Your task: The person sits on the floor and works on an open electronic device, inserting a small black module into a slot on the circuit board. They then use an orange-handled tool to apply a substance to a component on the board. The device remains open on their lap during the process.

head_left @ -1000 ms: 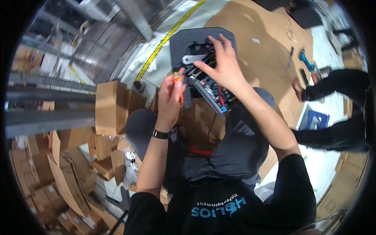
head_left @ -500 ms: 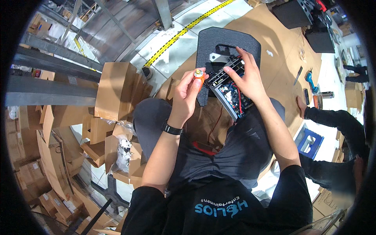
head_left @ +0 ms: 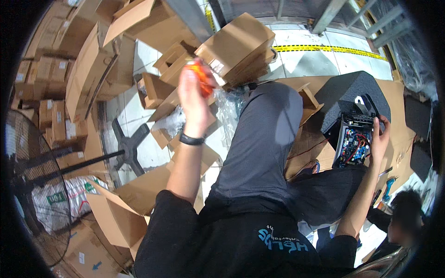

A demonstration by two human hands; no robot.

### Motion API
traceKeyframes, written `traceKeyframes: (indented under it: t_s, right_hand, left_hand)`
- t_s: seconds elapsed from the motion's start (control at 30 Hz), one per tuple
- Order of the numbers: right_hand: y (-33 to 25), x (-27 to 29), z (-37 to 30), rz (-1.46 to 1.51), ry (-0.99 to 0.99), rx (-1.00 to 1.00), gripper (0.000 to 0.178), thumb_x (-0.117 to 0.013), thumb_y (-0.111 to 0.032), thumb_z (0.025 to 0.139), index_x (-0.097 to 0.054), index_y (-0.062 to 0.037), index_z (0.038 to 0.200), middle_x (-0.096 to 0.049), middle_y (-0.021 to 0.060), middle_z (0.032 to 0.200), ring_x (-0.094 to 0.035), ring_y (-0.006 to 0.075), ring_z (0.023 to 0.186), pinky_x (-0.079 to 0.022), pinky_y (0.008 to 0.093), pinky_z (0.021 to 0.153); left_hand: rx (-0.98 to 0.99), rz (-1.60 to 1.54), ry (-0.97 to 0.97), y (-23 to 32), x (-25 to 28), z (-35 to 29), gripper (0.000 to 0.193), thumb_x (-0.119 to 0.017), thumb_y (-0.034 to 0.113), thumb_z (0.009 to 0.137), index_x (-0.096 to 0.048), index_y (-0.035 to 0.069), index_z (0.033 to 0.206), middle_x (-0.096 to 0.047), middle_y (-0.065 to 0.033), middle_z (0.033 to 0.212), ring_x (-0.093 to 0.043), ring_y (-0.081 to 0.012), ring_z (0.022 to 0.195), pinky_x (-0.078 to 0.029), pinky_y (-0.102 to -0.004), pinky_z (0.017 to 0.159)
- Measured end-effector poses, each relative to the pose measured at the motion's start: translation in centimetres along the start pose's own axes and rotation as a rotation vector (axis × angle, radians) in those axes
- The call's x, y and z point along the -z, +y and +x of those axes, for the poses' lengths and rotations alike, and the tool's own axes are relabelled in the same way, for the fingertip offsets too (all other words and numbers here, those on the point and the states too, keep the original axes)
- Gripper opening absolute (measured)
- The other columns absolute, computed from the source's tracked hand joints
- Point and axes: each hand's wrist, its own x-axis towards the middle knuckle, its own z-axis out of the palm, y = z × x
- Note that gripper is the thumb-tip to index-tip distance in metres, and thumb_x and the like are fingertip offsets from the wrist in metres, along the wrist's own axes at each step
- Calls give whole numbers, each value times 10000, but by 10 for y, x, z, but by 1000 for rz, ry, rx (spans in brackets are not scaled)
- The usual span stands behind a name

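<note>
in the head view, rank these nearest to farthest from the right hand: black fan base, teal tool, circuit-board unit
1. Circuit-board unit: at the right hand, its fingers on the unit's edge.
2. Teal tool: lower in the picture, past the hand.
3. Black fan base: far across on the left, on the tiled floor.

Well left of the dark grey box (head_left: 340, 92), blur smears the orange object (head_left: 200, 78) in the left hand (head_left: 191, 95); farther left, the view's edge cuts off the fan (head_left: 39, 180).
</note>
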Motion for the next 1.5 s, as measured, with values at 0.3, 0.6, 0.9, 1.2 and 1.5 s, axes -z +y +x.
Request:
traceKeyframes:
  t_s: [0.3, 0.6, 0.9, 1.2, 1.5]
  right_hand:
    - [27, 30, 31, -278, -20, 181, 406, -610, -357, 1042, -589, 25, 1179, -627, 132, 1114, -594, 204, 1080, -470, 356, 979]
    - [21, 40, 31, -361, 17, 108, 516, -589, -425, 1039, -588, 46, 1250, -646, 200, 1211, -637, 282, 1135, -476, 386, 1000]
    - [-35, 8, -4, -338, 190, 274, 612, -619, -393, 1020, -490, 35, 1438, -525, 261, 1438, -517, 363, 1351, -405, 440, 1120]
    - [-232, -137, -124, 164, -469, 924, 537, -795, -309, 817, -664, -145, 1312, -477, 143, 1510, -463, 342, 1389, -316, 532, 1183]
    - [-195, -116, -108, 277, -456, 409, 219, -774, -226, 806, -691, -30, 861, -655, 146, 738, -652, 269, 663, -496, 370, 643]
  left_hand:
    - [-50, 258, 519, -55, 163, 7, 204, -719, 292, 980, -629, 109, 972, -583, 32, 694, -516, -58, 557, -394, -221, 493]
    - [685, 1213, 130, -267, 135, -98, 839, -914, 565, 619, -648, 15, 1195, -710, -223, 1134, -680, -392, 1078, -535, -468, 932]
    - [980, 741, -437, -113, 155, -9, 377, -833, 277, 816, -583, 103, 1038, -691, -8, 823, -544, -58, 545, -411, -218, 448]
    - [551, 480, -894, 143, 13, 2, 513, -898, 7, 706, -528, 73, 1055, -572, 63, 934, -525, -24, 830, -444, -210, 712]
    - [-308, 794, -727, 136, -64, -41, 500, -758, 38, 847, -404, 46, 1199, -623, -139, 1110, -530, -88, 791, -451, -215, 660]
